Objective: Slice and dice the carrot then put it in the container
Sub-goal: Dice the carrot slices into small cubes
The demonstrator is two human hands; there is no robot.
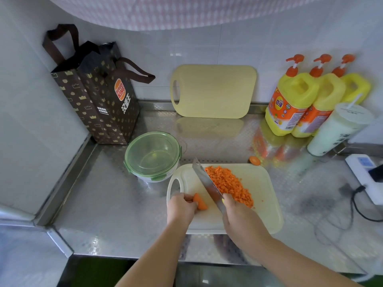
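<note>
On the white cutting board (261, 183) lies a heap of diced carrot (230, 185). My left hand (181, 208) grips a short carrot piece (200, 201) at the board's left side. My right hand (238, 216) holds the knife (207, 184) by its handle, the blade slanting between the carrot piece and the dice. A clear round container (152, 156) with a green-rimmed lid on it stands just left of the board's far corner. A carrot end slice (254, 160) lies on the counter behind the board.
A dark paper bag (97, 96) stands at the back left. A yellow board (213, 91) leans on the wall. Three yellow soap bottles (306, 102), a white cup (339, 129) and a power strip (364, 177) with cables fill the right side.
</note>
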